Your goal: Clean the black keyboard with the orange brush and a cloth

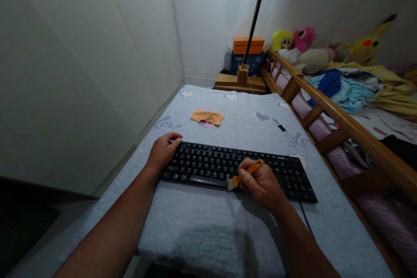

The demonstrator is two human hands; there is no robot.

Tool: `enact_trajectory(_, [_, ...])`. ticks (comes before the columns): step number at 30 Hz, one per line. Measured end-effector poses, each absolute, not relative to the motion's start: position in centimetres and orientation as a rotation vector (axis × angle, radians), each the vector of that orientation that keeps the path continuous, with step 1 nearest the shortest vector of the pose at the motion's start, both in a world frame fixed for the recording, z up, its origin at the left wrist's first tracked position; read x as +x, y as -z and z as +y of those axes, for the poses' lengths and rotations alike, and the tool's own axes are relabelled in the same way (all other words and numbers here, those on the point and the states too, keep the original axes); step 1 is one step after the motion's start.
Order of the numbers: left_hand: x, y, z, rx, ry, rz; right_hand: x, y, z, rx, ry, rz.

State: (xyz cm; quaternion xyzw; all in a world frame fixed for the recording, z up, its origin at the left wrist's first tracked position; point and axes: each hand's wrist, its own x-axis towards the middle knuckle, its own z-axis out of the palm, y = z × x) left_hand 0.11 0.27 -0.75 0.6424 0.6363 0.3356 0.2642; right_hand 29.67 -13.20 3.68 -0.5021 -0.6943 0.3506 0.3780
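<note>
A black keyboard [208, 166] lies on the pale blue cloth of the table. My right hand [260, 182] grips a brush [241, 177] with an orange-yellow handle, its bristles touching the keyboard's front edge near the right end of the space bar. At the keyboard's left end is my left hand [163, 150], fingers curled around the back left corner and closed on it. Behind the keyboard lies an orange cloth [207, 117], somewhat crumpled. To its right rests a thin tool [282, 128] with a black middle part.
The cloth-covered table [195, 217] stands between white cabinet doors [97, 52] and a wooden bed rail [345, 139]. Beyond its far edge are a wooden stand [241, 79] with a black pole and stacked boxes [248, 46]. A cable runs from the keyboard towards the front right.
</note>
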Motion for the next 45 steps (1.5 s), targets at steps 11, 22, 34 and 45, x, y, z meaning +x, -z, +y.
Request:
enact_trajectory(11, [0.11,0.87,0.39,1.745,-0.906,1.729,29.54,-3.64,-12.98,-1.256,-0.853,-1.848])
enact_trajectory(22, [0.15,0.68,0.28,1.714,-0.905,1.737,29.6,-3.51,-13.24,-1.227,-1.01,-1.712])
enact_trajectory(34, [0.17,0.64,0.23,1.723,-0.902,1.739,29.58,-4.08,-12.97,-1.328,-0.587,-1.802])
enact_trajectory(45, [0.36,0.46,0.17,1.718,-0.897,1.751,29.7,-3.52,-13.22,-1.316,-0.749,-1.719])
